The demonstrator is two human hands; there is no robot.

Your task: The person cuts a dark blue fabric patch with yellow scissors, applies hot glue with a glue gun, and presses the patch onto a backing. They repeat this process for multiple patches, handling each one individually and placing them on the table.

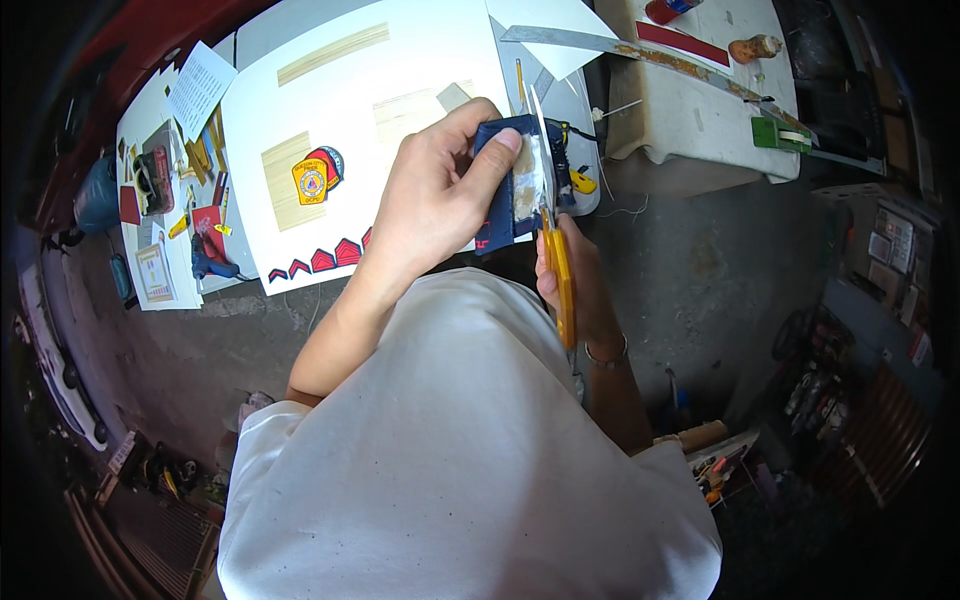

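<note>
My left hand (435, 195) grips a navy blue fabric piece (497, 222) with red stitching at its lower corner and a whitish backing patch, my thumb pressed on top. In my right hand (590, 275) is a pair of scissors (561, 285) with orange-yellow handles. The blades point away from me and lie along the right side of the backing, with navy fabric also visible beyond them. How far the blades are apart is hard to make out. Left of my hands, a yellow embroidered patch (310, 183) overlaps a red and dark one on a white board (240, 215).
Red chevron patches (322, 261) line the board's near edge, partly behind my left forearm. A blue glue gun (208, 262) and papers lie at the left. On the right, a cloth-covered table (660, 150) bears a long metal ruler (640, 50) and a green tape dispenser (778, 135).
</note>
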